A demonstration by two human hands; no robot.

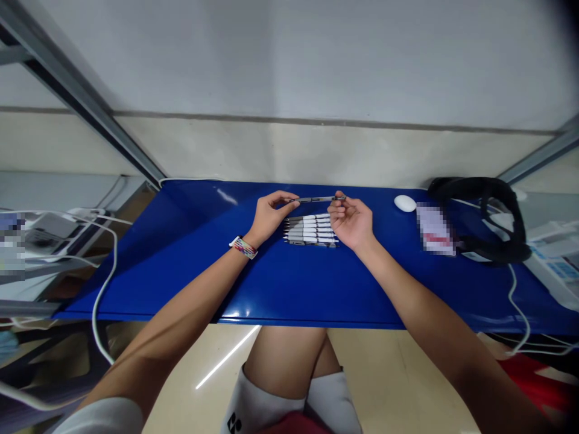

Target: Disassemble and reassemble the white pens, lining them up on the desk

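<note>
Between my two hands a dark grey pen (315, 199) is held level, just above the far side of the blue table. My left hand (272, 212) pinches its left end between thumb and fingers; a colourful woven band is on that wrist. The pen's right end is in the fingertips of my right hand (351, 218), whose palm is turned up. Below the held pen lies a row of several pens (310, 229), side by side with their tips to the left. Most have white barrels, and the nearest one is dark. My right hand covers part of their right ends.
The blue table (280, 283) runs up to a pale wall. To the right are a white mouse (404, 204), a blurred packet (435, 229) and a black strap-like headset (484, 220). White cables (515, 301) hang at both sides. Grey metal posts (131, 141) frame the table.
</note>
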